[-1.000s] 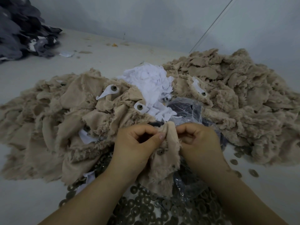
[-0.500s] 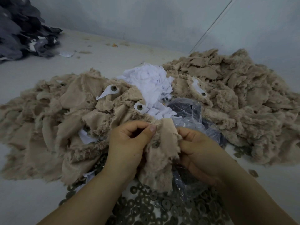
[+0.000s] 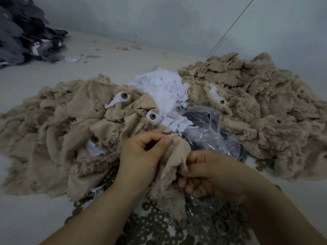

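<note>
Since the earlier pictures the right hand (image 3: 217, 174) has dropped from the top edge of the plush piece (image 3: 177, 154) to its right-hand flap. The small disc that showed on the cloth half a second ago is now hidden under a fold. The left hand (image 3: 141, 160) stays put, its thumb and curled forefinger pinching the upper corner. The right hand's thumb and fingers curl round the lower flap and nip it from in front and beneath. Whether they also hold a small part inside the fold cannot be told.

The piece hangs between the two hands, just above the ring washers (image 3: 159, 225) and in front of the clear plastic bag (image 3: 208, 131). Its smooth backing faces up and its fur faces down. Two pinches at opposite ends probably keep the limp cloth stretched so that one spot can be worked from the back.

The supplies seem laid out for short reaches. The washers are spread nearest the person, the bag of dark parts lies just behind the hands, and the white scraps (image 3: 164, 87) are heaped beyond it. On the left beige heap (image 3: 62, 129) two pieces show a fitted eye (image 3: 123, 96) on a white patch. Another such piece lies at the edge of the right beige heap (image 3: 265, 106). This suggests that eyes are being fastened on one piece at a time.

A dark grey heap (image 3: 21, 36) sits well apart at the far left.
</note>
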Demonstrator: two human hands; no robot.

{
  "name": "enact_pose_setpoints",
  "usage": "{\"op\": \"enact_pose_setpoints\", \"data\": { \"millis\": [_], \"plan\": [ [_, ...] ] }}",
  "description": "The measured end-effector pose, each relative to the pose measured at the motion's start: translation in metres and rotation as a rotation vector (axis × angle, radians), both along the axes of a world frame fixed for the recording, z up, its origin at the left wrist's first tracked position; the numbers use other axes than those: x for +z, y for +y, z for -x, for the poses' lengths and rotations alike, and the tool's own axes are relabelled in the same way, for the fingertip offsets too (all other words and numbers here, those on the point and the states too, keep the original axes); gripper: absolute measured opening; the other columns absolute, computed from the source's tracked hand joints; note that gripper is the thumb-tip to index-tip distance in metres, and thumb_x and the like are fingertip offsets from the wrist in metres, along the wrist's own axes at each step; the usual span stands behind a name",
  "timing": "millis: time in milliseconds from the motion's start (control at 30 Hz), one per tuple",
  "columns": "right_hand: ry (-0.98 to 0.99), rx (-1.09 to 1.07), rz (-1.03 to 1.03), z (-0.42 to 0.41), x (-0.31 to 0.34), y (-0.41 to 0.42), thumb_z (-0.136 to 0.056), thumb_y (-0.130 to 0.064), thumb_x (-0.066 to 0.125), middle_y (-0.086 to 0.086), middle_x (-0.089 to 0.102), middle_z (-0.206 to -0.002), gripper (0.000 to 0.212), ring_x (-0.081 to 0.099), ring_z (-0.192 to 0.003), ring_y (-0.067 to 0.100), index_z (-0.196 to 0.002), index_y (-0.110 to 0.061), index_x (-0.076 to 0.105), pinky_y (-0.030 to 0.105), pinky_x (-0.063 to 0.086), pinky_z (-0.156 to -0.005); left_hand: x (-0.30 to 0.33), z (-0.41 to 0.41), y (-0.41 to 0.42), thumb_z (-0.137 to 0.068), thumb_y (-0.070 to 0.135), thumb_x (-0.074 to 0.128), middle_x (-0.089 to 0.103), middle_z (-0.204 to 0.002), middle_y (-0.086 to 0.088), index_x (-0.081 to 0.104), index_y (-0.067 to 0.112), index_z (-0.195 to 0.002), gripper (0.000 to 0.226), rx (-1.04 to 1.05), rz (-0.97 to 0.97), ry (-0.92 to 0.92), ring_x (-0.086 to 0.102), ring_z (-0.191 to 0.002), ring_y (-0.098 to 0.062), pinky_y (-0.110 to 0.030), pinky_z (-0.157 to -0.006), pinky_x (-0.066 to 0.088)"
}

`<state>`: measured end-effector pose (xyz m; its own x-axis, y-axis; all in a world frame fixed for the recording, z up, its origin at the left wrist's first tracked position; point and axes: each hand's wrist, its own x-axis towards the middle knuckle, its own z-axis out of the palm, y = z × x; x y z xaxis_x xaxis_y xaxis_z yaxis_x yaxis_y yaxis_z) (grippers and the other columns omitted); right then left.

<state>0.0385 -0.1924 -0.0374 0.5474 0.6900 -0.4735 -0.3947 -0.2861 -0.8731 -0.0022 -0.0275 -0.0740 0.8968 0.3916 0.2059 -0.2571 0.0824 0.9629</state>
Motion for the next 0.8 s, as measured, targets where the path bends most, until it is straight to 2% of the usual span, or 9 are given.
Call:
{"op": "enact_pose_setpoints", "data": {
  "millis": [167, 233, 300, 367, 433, 500, 567, 633, 800],
  "plan": [
    [-0.046, -0.245, -0.138, -0.005, -0.007, 0.004, -0.095, -0.002, 0.054, 0.014, 0.064, -0.074, 0.024, 0.054, -0.054, 0.014, -0.108, -0.010, 0.072, 0.023, 0.049, -0.051, -0.002, -0.001, 0.000, -0.085, 0.013, 0.070, 0.073, -0.072, -0.006, 0.076, 0.017, -0.073, 0.014, 0.004, 0.024, 0.024, 0.067, -0.067, -0.015, -0.026, -0.062, 0.055],
    [-0.043, -0.334, -0.189, -0.007, -0.008, 0.005, -0.093, -0.003, 0.055, 0.031, 0.064, -0.098, 0.028, 0.054, -0.072, 0.029, -0.117, -0.010, 0.069, 0.038, 0.049, -0.070, -0.001, 0.000, 0.000, -0.082, 0.016, 0.071, 0.074, -0.073, -0.005, 0.077, 0.016, -0.074, 0.011, -0.003, 0.038, 0.007, 0.069, -0.067, -0.014, -0.023, -0.062, 0.055],
    [-0.023, -0.397, -0.265, -0.008, -0.010, 0.006, -0.085, -0.011, 0.061, 0.031, 0.064, -0.119, 0.039, 0.055, -0.091, 0.034, -0.123, -0.015, 0.067, 0.047, 0.046, -0.087, 0.000, 0.000, -0.002, -0.077, 0.023, 0.070, 0.075, -0.075, -0.005, 0.078, 0.016, -0.075, 0.011, -0.010, 0.048, -0.006, 0.070, -0.069, -0.015, -0.023, -0.063, 0.055],
    [-0.010, -0.449, -0.313, -0.009, -0.012, 0.008, -0.080, -0.014, 0.063, 0.022, 0.069, -0.117, 0.046, 0.064, -0.096, 0.031, -0.126, -0.012, 0.064, 0.045, 0.053, -0.092, 0.000, 0.000, -0.003, -0.075, 0.025, 0.070, 0.076, -0.076, -0.005, 0.078, 0.015, -0.075, 0.012, -0.010, 0.059, -0.007, 0.071, -0.071, -0.015, -0.022, -0.065, 0.055],
    [-0.020, -0.479, -0.273, -0.007, -0.017, 0.010, -0.086, -0.006, 0.062, 0.021, 0.072, -0.112, 0.036, 0.068, -0.093, 0.026, -0.122, -0.003, 0.063, 0.041, 0.058, -0.084, 0.000, 0.000, -0.002, -0.075, 0.025, 0.070, 0.076, -0.077, -0.005, 0.078, 0.015, -0.076, 0.013, -0.010, 0.053, -0.004, 0.071, -0.072, -0.016, -0.023, -0.065, 0.056],
    [-0.029, -0.435, -0.214, -0.004, -0.022, 0.012, -0.086, -0.001, 0.062, 0.017, 0.075, -0.105, 0.025, 0.071, -0.087, 0.021, -0.110, -0.005, 0.069, 0.033, 0.062, -0.070, 0.000, 0.001, -0.002, -0.075, 0.027, 0.071, 0.076, -0.078, -0.005, 0.078, 0.015, -0.077, 0.014, -0.021, 0.028, -0.009, 0.072, -0.073, -0.017, -0.024, -0.065, 0.057],
    [-0.037, -0.378, -0.210, -0.001, -0.023, 0.011, -0.074, -0.008, 0.069, 0.011, 0.077, -0.097, 0.021, 0.073, -0.084, 0.018, -0.093, -0.012, 0.078, 0.028, 0.060, -0.068, 0.000, 0.001, -0.002, -0.076, 0.027, 0.071, 0.076, -0.079, -0.004, 0.078, 0.014, -0.079, 0.015, -0.030, -0.001, -0.021, 0.072, -0.074, -0.017, -0.024, -0.066, 0.057],
    [-0.047, -0.400, -0.224, 0.000, -0.023, 0.012, -0.069, -0.012, 0.069, 0.011, 0.076, -0.098, 0.024, 0.073, -0.086, 0.020, -0.091, -0.013, 0.078, 0.033, 0.062, -0.074, 0.000, 0.001, -0.003, -0.076, 0.026, 0.071, 0.076, -0.079, -0.003, 0.078, 0.014, -0.079, 0.014, -0.030, -0.022, -0.041, 0.072, -0.074, -0.015, -0.022, -0.066, 0.056],
    [0.047, -0.553, -0.302, -0.004, -0.026, 0.016, -0.089, -0.003, 0.060, 0.027, 0.070, -0.111, 0.029, 0.067, -0.105, 0.043, -0.117, 0.002, 0.064, 0.053, 0.055, -0.092, -0.003, 0.000, -0.004, -0.078, 0.022, 0.072, 0.075, -0.075, -0.006, 0.078, 0.013, -0.078, 0.011, -0.034, -0.008, -0.058, 0.069, -0.070, -0.015, -0.023, -0.064, 0.056]
  ]
}}
